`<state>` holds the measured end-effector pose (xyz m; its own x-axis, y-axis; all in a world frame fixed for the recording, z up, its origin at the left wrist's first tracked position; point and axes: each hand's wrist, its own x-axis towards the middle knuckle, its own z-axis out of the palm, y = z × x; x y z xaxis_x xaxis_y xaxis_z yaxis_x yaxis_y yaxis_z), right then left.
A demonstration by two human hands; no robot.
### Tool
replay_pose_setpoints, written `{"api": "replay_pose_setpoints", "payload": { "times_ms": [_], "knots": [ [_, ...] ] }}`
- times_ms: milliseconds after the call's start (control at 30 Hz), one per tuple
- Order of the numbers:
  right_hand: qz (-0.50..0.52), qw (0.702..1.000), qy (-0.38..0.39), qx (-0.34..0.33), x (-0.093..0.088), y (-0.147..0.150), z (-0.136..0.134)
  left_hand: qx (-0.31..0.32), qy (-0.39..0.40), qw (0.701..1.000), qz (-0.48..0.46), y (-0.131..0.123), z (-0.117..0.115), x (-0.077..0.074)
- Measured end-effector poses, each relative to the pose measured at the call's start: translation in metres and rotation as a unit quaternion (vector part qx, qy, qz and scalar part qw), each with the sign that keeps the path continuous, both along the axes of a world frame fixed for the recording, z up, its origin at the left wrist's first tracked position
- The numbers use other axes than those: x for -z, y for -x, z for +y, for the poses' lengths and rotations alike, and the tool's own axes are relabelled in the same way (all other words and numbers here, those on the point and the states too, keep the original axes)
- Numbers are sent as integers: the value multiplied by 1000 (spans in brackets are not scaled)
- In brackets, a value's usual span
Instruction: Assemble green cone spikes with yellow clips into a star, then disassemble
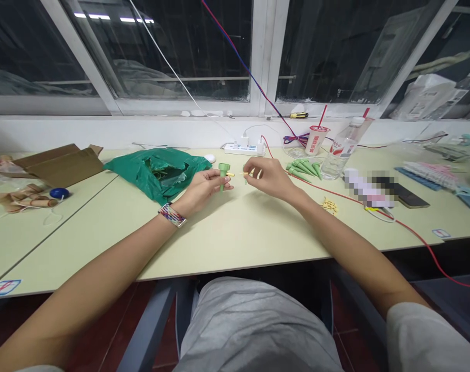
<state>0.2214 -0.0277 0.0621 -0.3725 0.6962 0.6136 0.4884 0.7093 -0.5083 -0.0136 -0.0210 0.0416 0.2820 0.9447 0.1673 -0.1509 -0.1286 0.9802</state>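
My left hand is closed around a green cone-shaped plastic piece with a round cap on top, held upright above the pale table. A short yellow peg sticks out of its side. My right hand pinches a small yellow-and-green part just to the right of the cone, a few centimetres from it. A beaded band sits on my left wrist.
A green plastic bag lies left of my hands. A pile of green cones, a paper cup, a water bottle, yellow small parts, a phone, a power strip and a red wire lie right. Cardboard is far left.
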Motion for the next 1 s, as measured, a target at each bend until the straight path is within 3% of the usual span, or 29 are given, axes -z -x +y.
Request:
{"api": "replay_pose_setpoints", "payload": {
  "times_ms": [167, 567, 800, 1000],
  "knots": [
    [31, 999, -14, -13, 10, 17, 1, -3, -3, 1000, -1, 2, 3, 2],
    [26, 997, -71, -5, 22, 12, -7, 42, 3, 999, 1, -5, -3, 6],
    [1, 996, -84, 10, 26, 7, -13, 25, 0, 1000, 7, -8, -6, 7],
    [3, 992, -127, 10, 29, 8, -13, 46, -11, 999, -16, -8, -6, 5]
  ]
}}
